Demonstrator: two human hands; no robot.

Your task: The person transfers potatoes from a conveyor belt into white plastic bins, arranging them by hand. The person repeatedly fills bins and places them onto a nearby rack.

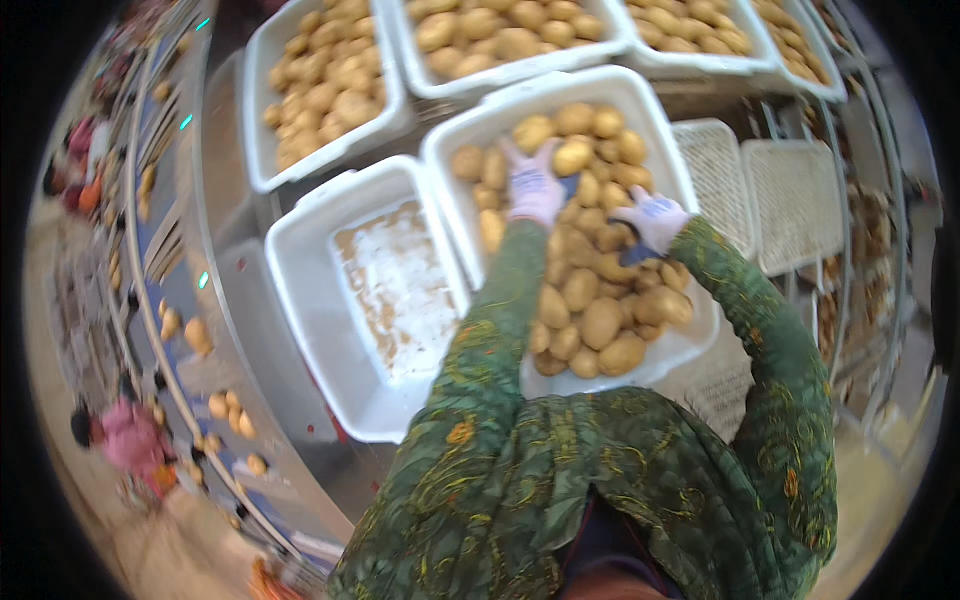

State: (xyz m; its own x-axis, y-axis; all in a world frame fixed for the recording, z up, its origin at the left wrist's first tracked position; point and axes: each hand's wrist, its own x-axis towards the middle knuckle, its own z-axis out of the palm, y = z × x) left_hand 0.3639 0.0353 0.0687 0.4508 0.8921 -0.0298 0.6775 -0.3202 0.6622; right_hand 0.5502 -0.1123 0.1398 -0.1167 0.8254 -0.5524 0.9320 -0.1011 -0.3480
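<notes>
A white plastic tub (pixel 679 142) full of potatoes (pixel 600 322) sits in front of me. Both my hands wear pale gloves with dark blue palms. Fingers spread, my left hand (pixel 535 187) rests on potatoes in the upper left part of the heap. Over at the tub's right side, my right hand (pixel 658 219) touches the heap with its fingers apart; motion blurs it, and potatoes hide some of the fingertips. Left of this tub, and close against it, stands a second white tub (pixel 307 292) with no potatoes, its bottom stained brown.
More potato-filled white tubs (pixel 255 112) line the far side. Two pale perforated trays (pixel 795 195) lie to the right beside metal rails (pixel 832 225). On the left runs a conveyor belt (pixel 180 300) carrying scattered potatoes, with several people (pixel 135 439) beyond it.
</notes>
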